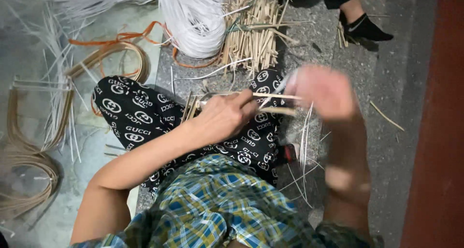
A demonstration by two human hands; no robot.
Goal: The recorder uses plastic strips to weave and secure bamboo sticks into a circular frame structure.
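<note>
My left hand [223, 116] rests over my knee and grips a small bunch of thin pale cane sticks [278, 103] that point right. My right hand [321, 91] is blurred with motion at the sticks' right end, fingers closed around a thin white strand [305, 137] that trails down beside my leg. I sit cross-legged in black patterned trousers [137, 115] and a blue-yellow checked shirt [217, 204].
A bundle of white strands [193, 21] and a pile of short cane sticks [256, 33] lie ahead on the stone floor. Coiled cane hoops [24, 166] lie at left, orange strips [121, 37] behind. Another person's foot in a black sock [365, 25] is at the top right. A dark red wall [440, 122] runs along the right.
</note>
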